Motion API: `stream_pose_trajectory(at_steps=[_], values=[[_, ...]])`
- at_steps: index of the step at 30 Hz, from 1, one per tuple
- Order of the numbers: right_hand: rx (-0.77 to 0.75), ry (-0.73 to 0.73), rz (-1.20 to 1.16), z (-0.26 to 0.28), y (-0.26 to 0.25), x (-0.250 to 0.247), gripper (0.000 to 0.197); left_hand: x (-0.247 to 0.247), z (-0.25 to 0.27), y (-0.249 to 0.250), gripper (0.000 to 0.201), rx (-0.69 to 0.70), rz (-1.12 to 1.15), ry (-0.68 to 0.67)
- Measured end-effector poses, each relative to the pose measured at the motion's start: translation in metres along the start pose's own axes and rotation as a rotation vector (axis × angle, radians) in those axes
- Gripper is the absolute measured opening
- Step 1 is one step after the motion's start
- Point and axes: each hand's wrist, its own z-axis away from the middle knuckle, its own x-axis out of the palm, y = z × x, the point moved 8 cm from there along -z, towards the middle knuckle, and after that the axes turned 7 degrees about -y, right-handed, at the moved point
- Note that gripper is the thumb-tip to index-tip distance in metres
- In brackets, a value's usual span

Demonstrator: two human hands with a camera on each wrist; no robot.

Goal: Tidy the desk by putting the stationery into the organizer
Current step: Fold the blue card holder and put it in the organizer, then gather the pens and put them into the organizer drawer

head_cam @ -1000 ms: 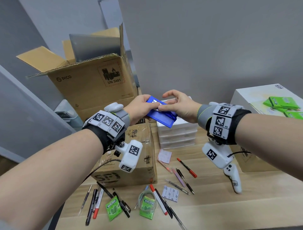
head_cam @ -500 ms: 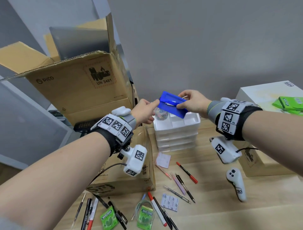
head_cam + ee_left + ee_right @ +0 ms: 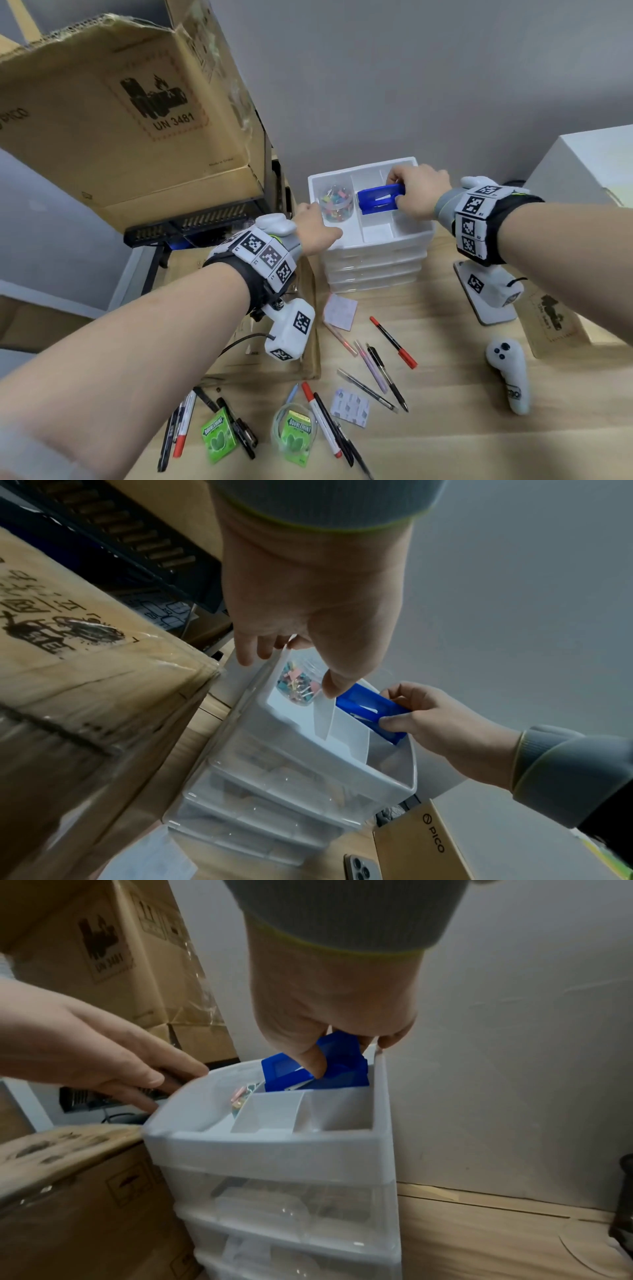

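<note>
A white organizer (image 3: 376, 245) with stacked drawers and an open divided top tray stands at the back of the wooden desk. My right hand (image 3: 402, 193) pinches a blue plastic box (image 3: 376, 202) by its right end, and the box sits low in the tray's middle rear compartment (image 3: 342, 1070). In the tray's left compartment stands a clear tub of coloured clips (image 3: 336, 205). My left hand (image 3: 318, 228) rests on the organizer's left rim, fingers fairly straight down the outer wall and thumb over the tray. It holds nothing.
Several pens and markers (image 3: 394, 337), two green gum packs (image 3: 219, 435), a sticky note pad (image 3: 339, 310) and a blister card (image 3: 351, 407) lie on the desk in front. A white controller (image 3: 508, 375) lies at the right. Cardboard boxes (image 3: 120, 113) crowd the left.
My right hand has carried the blue box down from above the organizer into the top tray. The left hand let go of the box and moved to the organizer's left rim.
</note>
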Motion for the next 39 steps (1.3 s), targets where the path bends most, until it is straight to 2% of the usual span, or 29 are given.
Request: stream_pose_trajectory(at_steps=[1, 3, 6, 9, 11, 14, 19, 23, 25, 28, 30, 34, 39], values=[[-0.008, 0.002, 0.043, -0.001, -0.001, 0.002, 0.027, 0.0, -0.003, -0.001, 0.05, -0.014, -0.019, 0.015], [-0.026, -0.004, 0.106, -0.002, -0.002, 0.007, 0.025, 0.001, -0.008, -0.003, 0.049, -0.015, -0.069, 0.025], [-0.063, -0.006, 0.185, -0.003, -0.004, 0.011, 0.026, -0.002, -0.014, -0.001, 0.035, 0.0, -0.12, 0.029], [-0.1, 0.057, 0.248, -0.003, -0.01, 0.009, 0.026, -0.004, -0.016, 0.001, 0.014, -0.002, -0.149, 0.022], [-0.119, 0.096, 0.258, -0.003, -0.011, 0.009, 0.027, -0.005, -0.016, 0.003, 0.011, -0.014, -0.163, 0.051], [-0.129, 0.154, 0.274, 0.002, -0.013, 0.01, 0.029, -0.002, -0.02, -0.002, 0.026, -0.033, -0.19, 0.046], [-0.134, 0.163, 0.311, 0.018, -0.02, 0.013, 0.027, -0.001, -0.017, -0.005, 0.039, -0.053, -0.126, 0.04], [-0.148, 0.146, 0.244, 0.027, -0.022, 0.009, 0.028, 0.004, -0.012, -0.01, 0.063, -0.054, -0.057, -0.019], [-0.163, 0.138, 0.226, 0.036, -0.023, 0.012, 0.027, 0.009, -0.005, -0.009, 0.062, -0.023, -0.024, -0.013], [-0.161, 0.168, 0.159, 0.053, -0.02, 0.011, 0.028, 0.011, 0.011, -0.001, 0.062, 0.048, -0.065, 0.135], [-0.153, 0.195, 0.103, 0.069, -0.019, 0.011, 0.034, 0.018, 0.026, 0.009, 0.065, 0.136, -0.133, 0.187], [-0.167, 0.174, 0.047, 0.1, -0.018, 0.02, 0.045, 0.04, 0.051, 0.023, 0.052, 0.276, -0.087, 0.113], [-0.181, 0.048, -0.008, 0.134, -0.019, 0.052, 0.037, 0.074, 0.084, 0.032, 0.026, 0.412, -0.048, 0.027]])
